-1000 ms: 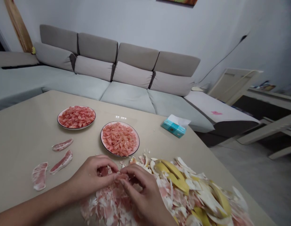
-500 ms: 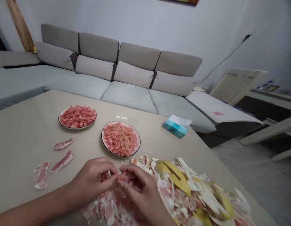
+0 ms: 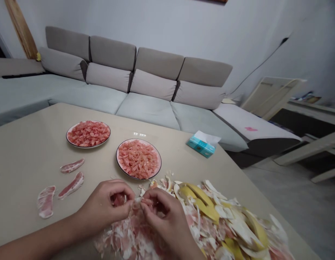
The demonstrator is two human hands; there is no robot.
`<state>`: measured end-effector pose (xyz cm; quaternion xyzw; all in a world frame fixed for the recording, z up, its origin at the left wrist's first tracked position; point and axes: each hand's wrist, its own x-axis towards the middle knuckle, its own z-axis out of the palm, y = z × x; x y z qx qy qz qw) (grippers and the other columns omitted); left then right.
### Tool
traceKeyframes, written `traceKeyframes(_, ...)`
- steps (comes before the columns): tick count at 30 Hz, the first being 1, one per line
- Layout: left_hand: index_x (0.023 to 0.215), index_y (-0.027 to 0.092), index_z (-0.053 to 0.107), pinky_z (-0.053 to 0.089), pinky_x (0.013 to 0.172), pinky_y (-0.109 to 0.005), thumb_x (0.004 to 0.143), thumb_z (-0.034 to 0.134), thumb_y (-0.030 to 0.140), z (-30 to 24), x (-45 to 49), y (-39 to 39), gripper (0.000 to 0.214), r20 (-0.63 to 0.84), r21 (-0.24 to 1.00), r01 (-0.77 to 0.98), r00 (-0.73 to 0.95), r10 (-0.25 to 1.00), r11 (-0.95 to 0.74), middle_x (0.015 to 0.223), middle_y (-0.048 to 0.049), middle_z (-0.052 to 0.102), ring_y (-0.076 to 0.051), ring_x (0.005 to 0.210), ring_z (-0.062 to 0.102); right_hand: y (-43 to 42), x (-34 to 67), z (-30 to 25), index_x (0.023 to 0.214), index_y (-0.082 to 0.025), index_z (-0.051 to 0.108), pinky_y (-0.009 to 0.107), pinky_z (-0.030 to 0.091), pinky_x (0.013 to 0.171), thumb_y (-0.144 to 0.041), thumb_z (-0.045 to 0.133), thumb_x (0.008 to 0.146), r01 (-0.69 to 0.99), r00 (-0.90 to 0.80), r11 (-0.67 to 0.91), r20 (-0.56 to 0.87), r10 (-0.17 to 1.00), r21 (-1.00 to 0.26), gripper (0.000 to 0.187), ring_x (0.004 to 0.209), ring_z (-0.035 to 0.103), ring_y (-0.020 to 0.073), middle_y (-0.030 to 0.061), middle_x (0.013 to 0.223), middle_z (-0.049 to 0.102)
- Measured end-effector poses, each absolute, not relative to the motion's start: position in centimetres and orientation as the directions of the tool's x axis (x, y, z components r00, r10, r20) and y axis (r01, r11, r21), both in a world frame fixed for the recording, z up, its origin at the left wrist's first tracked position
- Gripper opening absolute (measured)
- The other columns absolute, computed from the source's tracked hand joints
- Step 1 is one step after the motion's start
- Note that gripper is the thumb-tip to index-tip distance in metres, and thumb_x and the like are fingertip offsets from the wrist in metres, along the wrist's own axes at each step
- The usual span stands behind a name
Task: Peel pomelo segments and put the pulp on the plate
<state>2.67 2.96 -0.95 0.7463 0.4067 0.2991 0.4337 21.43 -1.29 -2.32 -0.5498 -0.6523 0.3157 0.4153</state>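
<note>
My left hand [image 3: 104, 202] and my right hand [image 3: 162, 216] meet over a heap of pomelo peel and pith [image 3: 216, 225], with yellow rind and pink-white membrane scraps. Both pinch a pink pomelo segment [image 3: 119, 199], pulling at its flesh; part of it is hidden by my fingers. Two white plates lie beyond my hands. The nearer plate [image 3: 138, 177] and the farther plate [image 3: 87, 146] each hold a mound of pink pomelo pulp. To my left, several long membrane strips [image 3: 72, 185] lie on the tabletop.
The beige table [image 3: 29, 144] has a corner pointing away from me, and its right edge runs past the peel heap. A blue tissue box [image 3: 201, 147] stands near that edge. A grey sectional sofa [image 3: 148, 108] stands beyond the table.
My fingers have shifted slightly on the pomelo segment, with my right hand's fingertips now gripping lower on it. The view has tilted a little; the plates and peel heap have not moved.
</note>
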Motion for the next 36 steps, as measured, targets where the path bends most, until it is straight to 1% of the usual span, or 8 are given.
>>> traceKeyframes(5,0.084,0.020,0.073,0.047,0.069,-0.026,0.084,0.058,0.031,-0.5,2.4,3.6,0.018,0.054,0.935,0.286,0.472,0.880,-0.211,0.084,-0.0033,0.071,-0.018,0.078,0.062,-1.2,21.6,-2.1,0.087,-0.019,0.068,0.026,0.045,0.060,-0.031,0.069,0.079,0.186,-0.068,-0.002,-0.015,0.998,-0.983,0.014,0.068,0.058,0.0165,0.0038,0.081,0.067)
traceKeyframes(8,0.093,0.022,0.072,0.047,0.074,-0.028,0.085,0.059,0.034,-0.8,2.5,3.5,0.019,0.030,0.949,0.267,0.457,0.889,-0.169,0.091,-0.0036,0.073,-0.019,0.083,0.063,-1.3,21.4,-2.0,0.088,-0.020,0.068,0.027,0.046,0.065,-0.029,0.068,0.080,0.203,-0.072,0.061,0.047,0.996,-0.977,0.012,0.073,0.060,0.0177,0.0040,0.084,0.067)
traceKeyframes(12,0.097,0.021,0.070,0.047,0.067,-0.025,0.074,0.073,0.032,-1.8,2.9,3.3,0.026,-0.076,0.976,0.214,0.517,0.852,-0.042,0.091,-0.0023,0.073,-0.017,0.077,0.062,-1.6,21.1,-2.1,0.091,-0.023,0.068,0.028,0.045,0.070,-0.022,0.065,0.082,0.326,-0.114,0.202,0.173,0.978,-0.924,0.009,0.079,0.061,0.0188,0.0029,0.085,0.068)
traceKeyframes(17,0.088,0.016,0.072,0.047,0.065,-0.025,0.074,0.072,0.031,-2.4,3.2,3.4,0.021,-0.150,0.988,0.119,0.520,0.841,0.103,0.082,-0.0037,0.073,-0.017,0.073,0.063,-1.7,21.0,-2.0,0.100,-0.024,0.063,0.027,0.045,0.069,-0.025,0.068,0.081,0.186,-0.090,0.074,0.058,0.994,-0.980,0.019,0.078,0.061,0.0182,0.0018,0.086,0.067)
traceKeyframes(20,0.085,0.016,0.073,0.047,0.067,-0.026,0.073,0.073,0.032,-2.2,3.1,3.4,0.021,-0.145,0.989,0.098,0.497,0.856,0.111,0.081,-0.0042,0.073,-0.017,0.074,0.063,-1.5,21.2,-2.0,0.092,-0.022,0.066,0.025,0.044,0.063,-0.032,0.071,0.079,0.097,-0.069,0.006,0.000,0.998,-0.995,0.018,0.072,0.059,0.0166,0.0015,0.082,0.067)
traceKeyframes(24,0.085,0.016,0.074,0.045,0.066,-0.025,0.075,0.072,0.033,-2.1,3.1,3.1,0.020,-0.116,0.990,0.129,0.503,0.857,0.058,0.080,-0.0036,0.072,-0.016,0.073,0.061,-1.5,21.2,-2.2,0.080,-0.019,0.071,0.025,0.043,0.060,-0.036,0.071,0.080,0.134,-0.043,-0.003,-0.008,0.999,-0.991,0.017,0.068,0.057,0.0163,0.0030,0.075,0.066)
traceKeyframes(30,0.086,0.014,0.074,0.042,0.061,-0.024,0.077,0.068,0.037,-2.3,3.4,2.8,0.025,-0.141,0.980,0.190,0.496,0.857,0.052,0.077,-0.0035,0.069,-0.015,0.068,0.056,-1.6,20.9,-3.2,0.078,-0.018,0.069,0.023,0.037,0.054,-0.031,0.067,0.081,0.202,-0.003,0.050,0.051,0.999,-0.978,0.013,0.060,0.051,0.0136,0.0013,0.069,0.062)
traceKeyframes(36,0.083,0.012,0.072,0.039,0.059,-0.024,0.075,0.066,0.031,-2.9,4.0,2.5,0.021,-0.170,0.975,0.208,0.475,0.864,0.078,0.072,-0.0024,0.064,-0.013,0.064,0.051,-1.6,19.9,-3.5,0.071,-0.018,0.059,0.022,0.032,0.051,-0.021,0.061,0.072,0.179,0.048,0.017,0.026,0.999,-0.984,0.004,0.055,0.041,0.0118,-0.0036,0.061,0.049)
